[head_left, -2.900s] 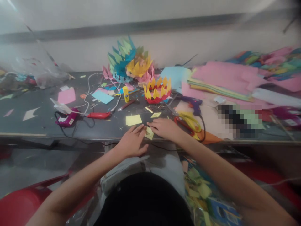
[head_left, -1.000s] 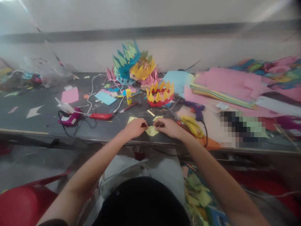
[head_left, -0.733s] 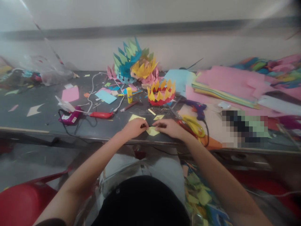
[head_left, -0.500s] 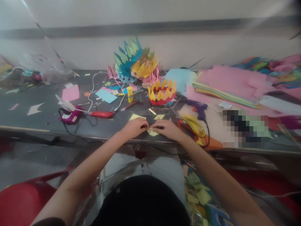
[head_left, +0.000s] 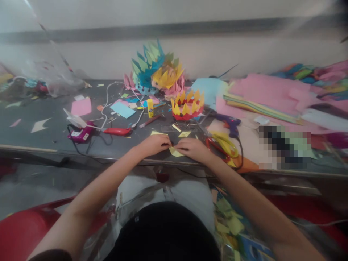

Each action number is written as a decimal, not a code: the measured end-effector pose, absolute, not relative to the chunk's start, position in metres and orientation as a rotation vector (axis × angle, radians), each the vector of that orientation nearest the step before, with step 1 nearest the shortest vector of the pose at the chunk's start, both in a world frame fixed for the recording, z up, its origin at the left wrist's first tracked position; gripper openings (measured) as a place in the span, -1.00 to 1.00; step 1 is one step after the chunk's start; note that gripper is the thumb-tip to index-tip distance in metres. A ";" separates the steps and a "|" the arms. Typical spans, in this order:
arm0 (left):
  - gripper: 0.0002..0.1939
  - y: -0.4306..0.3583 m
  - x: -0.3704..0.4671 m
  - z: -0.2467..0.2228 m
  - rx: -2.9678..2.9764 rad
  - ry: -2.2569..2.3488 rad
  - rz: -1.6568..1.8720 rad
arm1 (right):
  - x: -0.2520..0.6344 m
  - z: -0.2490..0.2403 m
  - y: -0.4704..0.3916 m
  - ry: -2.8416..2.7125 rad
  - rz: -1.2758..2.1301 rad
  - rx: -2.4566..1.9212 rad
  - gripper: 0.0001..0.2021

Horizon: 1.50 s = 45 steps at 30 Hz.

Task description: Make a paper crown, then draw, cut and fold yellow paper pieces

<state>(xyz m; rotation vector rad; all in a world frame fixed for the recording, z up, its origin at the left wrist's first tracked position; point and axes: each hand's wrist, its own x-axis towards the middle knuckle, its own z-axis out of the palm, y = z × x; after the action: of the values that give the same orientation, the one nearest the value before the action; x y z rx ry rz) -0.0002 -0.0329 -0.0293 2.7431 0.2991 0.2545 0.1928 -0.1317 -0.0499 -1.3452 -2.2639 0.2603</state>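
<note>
A small yellow paper piece (head_left: 176, 152) lies at the table's front edge, between my two hands. My left hand (head_left: 155, 144) pinches its upper left part, with the fingertips pressed together. From the right, my right hand (head_left: 196, 149) holds the same piece with its thumb and fingers closed. The fingertips of both hands almost meet, and they hide the paper's top. Just beyond my hands lie a folded yellow piece (head_left: 184, 134) and another yellow paper (head_left: 158, 133), partly behind my left hand. A red and yellow paper crown (head_left: 187, 107) stands farther back.
Scissors with yellow handles (head_left: 225, 144) and a purple glue gun (head_left: 231, 125) lie right of my hands. A glue stick (head_left: 150, 108) stands behind them. At left are a red-handled tool (head_left: 117, 131) and a purple device (head_left: 82, 132). Pink sheets (head_left: 266, 90) cover the right.
My left hand has shifted slightly left and its fingers have drawn closer together. The yellow piece between my hands has turned a little and shows more of its surface.
</note>
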 end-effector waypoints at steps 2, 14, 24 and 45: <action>-0.84 -0.031 0.000 -0.026 2.774 0.268 0.219 | 0.194 -0.050 -0.132 -2.302 0.242 -1.336 -0.70; -0.78 -0.028 -0.004 -0.034 3.003 0.123 0.136 | 0.200 -0.049 -0.130 -2.460 0.216 -1.280 -0.70; -0.79 -0.034 -0.009 -0.034 3.107 0.067 0.146 | 0.199 -0.048 -0.127 -2.433 0.257 -1.261 -0.68; -0.77 -0.079 -0.015 -0.034 3.038 0.380 0.391 | 0.202 -0.042 -0.140 -2.234 0.321 -1.384 -0.77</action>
<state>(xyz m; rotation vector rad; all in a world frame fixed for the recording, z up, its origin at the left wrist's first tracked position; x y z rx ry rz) -0.0149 -0.0785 -0.0342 3.0382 0.3797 0.3911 0.2025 -0.1401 -0.0420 -1.3836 -2.2344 0.3212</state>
